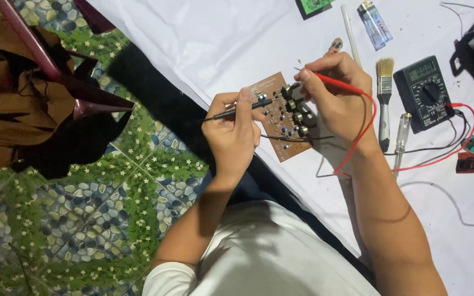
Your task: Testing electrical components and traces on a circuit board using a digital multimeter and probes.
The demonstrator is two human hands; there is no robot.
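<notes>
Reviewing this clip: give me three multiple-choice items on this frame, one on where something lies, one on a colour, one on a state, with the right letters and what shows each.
1. Where does the paintbrush lie?
A. Between the right hand and the multimeter
B. On the tiled floor
C. Under the circuit board

2. What colour is the probe in the right hand?
A. Yellow
B. Red
C. Green

3. How does the left hand stand?
A. Flat and empty on the cloth
B. Out of view
C. Closed on the black probe, tip at the board

Answers: 1 A, the brush lies on the white cloth just left of the meter. 2 B, the red probe and its red lead run out from that hand. 3 C, fingers wrap the probe, which points at the board's parts.
</notes>
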